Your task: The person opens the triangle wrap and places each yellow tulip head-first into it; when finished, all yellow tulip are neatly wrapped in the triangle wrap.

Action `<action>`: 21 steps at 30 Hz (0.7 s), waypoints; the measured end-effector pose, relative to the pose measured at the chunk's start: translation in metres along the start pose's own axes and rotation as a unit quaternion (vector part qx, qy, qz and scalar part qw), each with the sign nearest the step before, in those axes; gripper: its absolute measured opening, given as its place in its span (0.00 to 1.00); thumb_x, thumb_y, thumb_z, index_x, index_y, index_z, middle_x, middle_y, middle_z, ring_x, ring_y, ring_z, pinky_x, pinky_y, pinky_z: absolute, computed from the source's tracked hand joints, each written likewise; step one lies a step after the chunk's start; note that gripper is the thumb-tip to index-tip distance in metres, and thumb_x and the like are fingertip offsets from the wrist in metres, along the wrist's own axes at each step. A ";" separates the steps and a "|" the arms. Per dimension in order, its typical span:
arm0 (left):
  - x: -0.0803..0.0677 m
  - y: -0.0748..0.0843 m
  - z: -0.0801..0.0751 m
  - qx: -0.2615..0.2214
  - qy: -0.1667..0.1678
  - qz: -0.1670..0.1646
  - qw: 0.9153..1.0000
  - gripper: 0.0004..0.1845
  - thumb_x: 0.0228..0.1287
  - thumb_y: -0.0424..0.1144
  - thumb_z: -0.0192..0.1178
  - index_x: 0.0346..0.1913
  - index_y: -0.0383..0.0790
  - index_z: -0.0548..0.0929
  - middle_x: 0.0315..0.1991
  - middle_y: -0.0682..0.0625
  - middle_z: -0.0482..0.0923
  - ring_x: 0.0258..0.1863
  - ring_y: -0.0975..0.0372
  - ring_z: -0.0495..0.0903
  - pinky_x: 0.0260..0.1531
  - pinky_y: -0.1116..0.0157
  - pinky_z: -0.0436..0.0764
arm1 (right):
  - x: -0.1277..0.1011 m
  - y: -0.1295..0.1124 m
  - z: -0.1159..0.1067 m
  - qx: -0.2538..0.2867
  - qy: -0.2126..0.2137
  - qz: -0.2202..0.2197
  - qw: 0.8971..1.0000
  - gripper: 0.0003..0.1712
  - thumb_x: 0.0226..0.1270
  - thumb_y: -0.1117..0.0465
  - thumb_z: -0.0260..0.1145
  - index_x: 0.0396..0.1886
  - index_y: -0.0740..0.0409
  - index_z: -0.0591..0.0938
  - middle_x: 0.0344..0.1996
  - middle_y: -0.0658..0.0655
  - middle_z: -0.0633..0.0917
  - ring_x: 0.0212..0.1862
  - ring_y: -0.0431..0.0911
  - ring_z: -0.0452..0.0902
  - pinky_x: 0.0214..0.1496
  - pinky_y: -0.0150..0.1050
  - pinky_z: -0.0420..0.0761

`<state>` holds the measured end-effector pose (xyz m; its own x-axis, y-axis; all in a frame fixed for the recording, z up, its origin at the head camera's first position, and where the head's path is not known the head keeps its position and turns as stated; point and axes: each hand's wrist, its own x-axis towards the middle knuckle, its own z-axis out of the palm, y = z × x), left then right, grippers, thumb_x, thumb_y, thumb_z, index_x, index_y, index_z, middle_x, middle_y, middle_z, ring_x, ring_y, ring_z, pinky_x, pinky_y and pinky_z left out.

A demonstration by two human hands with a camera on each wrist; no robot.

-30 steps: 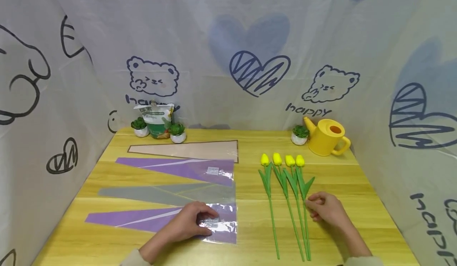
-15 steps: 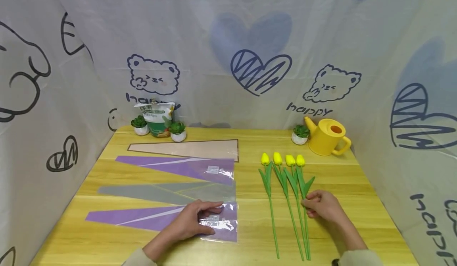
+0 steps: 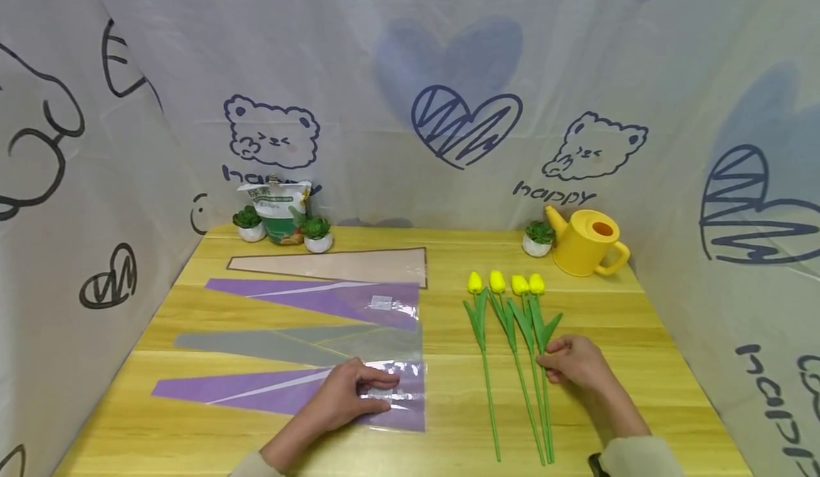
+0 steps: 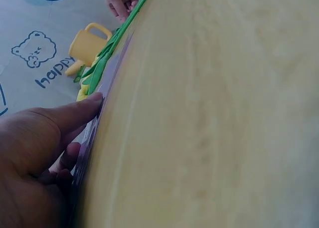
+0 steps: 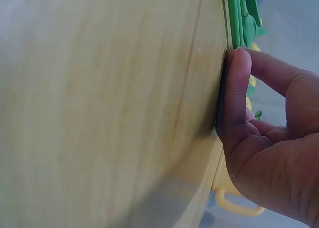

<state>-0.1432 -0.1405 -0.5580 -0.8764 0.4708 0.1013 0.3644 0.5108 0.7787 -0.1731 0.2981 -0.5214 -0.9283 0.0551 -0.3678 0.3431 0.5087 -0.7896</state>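
Note:
My left hand rests on the nearest purple flower sleeve, by its wide clear end. Thumb and forefinger stand apart there, and the left wrist view shows the fingertips right at the plastic. Several flat tapered sleeves lie in a column; a grey sleeve, another purple sleeve and a beige sleeve are farther back. On the right, several yellow artificial tulips lie with green stems toward me. My right hand pinches the rightmost tulip's stem just below its leaves, between thumb and forefinger.
A yellow watering can stands at the back right beside a small potted succulent. At the back left, a clipped green and white bag stands between two more succulents. Printed cloth walls enclose the wooden table.
My right hand has moved slightly left, its fingertips closing on the rightmost tulip stem, which shifts a little left. The left hand has slid slightly right on the near purple sleeve.

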 end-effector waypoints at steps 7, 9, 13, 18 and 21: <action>-0.001 0.004 0.001 0.000 0.010 -0.025 1.000 0.15 0.56 0.43 0.78 0.47 0.56 0.92 0.35 0.65 0.90 0.30 0.71 0.71 0.35 0.72 0.71 | 0.001 0.004 -0.001 0.015 -0.013 -0.014 1.000 0.16 0.66 0.66 0.72 0.45 0.73 0.78 0.26 0.57 0.87 0.27 0.45 0.85 0.31 0.38 0.86; -0.001 0.004 0.002 -0.014 0.013 -0.024 1.000 0.13 0.57 0.41 0.77 0.46 0.55 0.93 0.35 0.63 0.91 0.32 0.70 0.72 0.36 0.72 0.74 | 0.001 0.004 -0.001 0.018 -0.014 -0.015 1.000 0.16 0.66 0.66 0.73 0.45 0.74 0.79 0.26 0.57 0.86 0.27 0.45 0.85 0.31 0.38 0.87; -0.002 0.002 0.003 -0.054 0.015 -0.028 0.998 0.11 0.57 0.40 0.77 0.44 0.52 0.93 0.34 0.60 0.91 0.34 0.70 0.75 0.38 0.72 0.79 | 0.001 0.005 -0.002 0.016 -0.016 -0.017 1.000 0.15 0.67 0.65 0.73 0.44 0.73 0.80 0.26 0.57 0.86 0.28 0.45 0.85 0.32 0.38 0.87; -0.001 0.002 0.004 -0.110 0.018 -0.051 0.993 0.09 0.56 0.39 0.78 0.41 0.47 0.93 0.33 0.55 0.91 0.36 0.71 0.78 0.35 0.73 0.80 | 0.002 0.007 -0.003 0.023 -0.017 -0.011 1.000 0.16 0.67 0.65 0.73 0.44 0.74 0.80 0.27 0.57 0.86 0.28 0.45 0.86 0.33 0.38 0.88; -0.001 0.002 0.004 -0.136 0.023 -0.061 0.989 0.09 0.54 0.37 0.79 0.39 0.45 0.93 0.32 0.52 0.91 0.35 0.71 0.80 0.33 0.74 0.80 | 0.003 0.007 -0.003 0.029 -0.015 -0.004 0.999 0.16 0.67 0.65 0.73 0.45 0.74 0.80 0.27 0.57 0.86 0.28 0.45 0.85 0.33 0.38 0.87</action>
<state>-0.1402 -0.1374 -0.5587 -0.9242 0.3815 0.0186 0.1620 0.3472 0.9237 -0.1739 0.3044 -0.5263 -0.9269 0.0256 -0.3744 0.3439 0.4576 -0.8200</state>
